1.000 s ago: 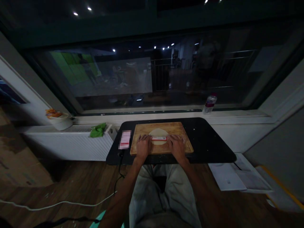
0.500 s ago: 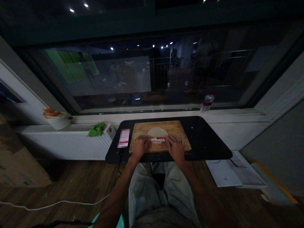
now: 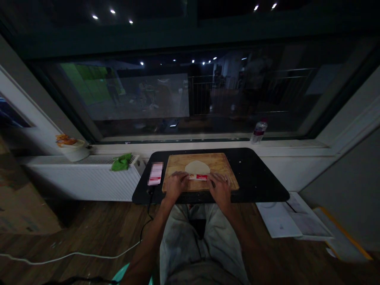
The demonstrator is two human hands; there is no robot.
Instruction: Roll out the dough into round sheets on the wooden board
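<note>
A flat, pale round of dough [image 3: 197,166] lies on a wooden cutting board [image 3: 175,161]. Across its near edge runs a slim red-and-white printed roll [image 3: 198,177], whose exact kind I cannot make out. My left hand [image 3: 176,183] is closed on the roll's left end, fingers curled over it. At the other end, my right hand [image 3: 219,185] grips it in the same way. Both ends of the roll are hidden under my fingers.
The board rests on a black tabletop [image 3: 258,178], with a phone [image 3: 156,173] and cable at its left. A bottle [image 3: 259,132] and a white bowl [image 3: 74,151] stand near the window. A green cloth [image 3: 121,162] lies on the radiator [image 3: 89,178].
The roll has come slightly towards me along with both hands, and its printed side has turned. More of the dough shows beyond it.
</note>
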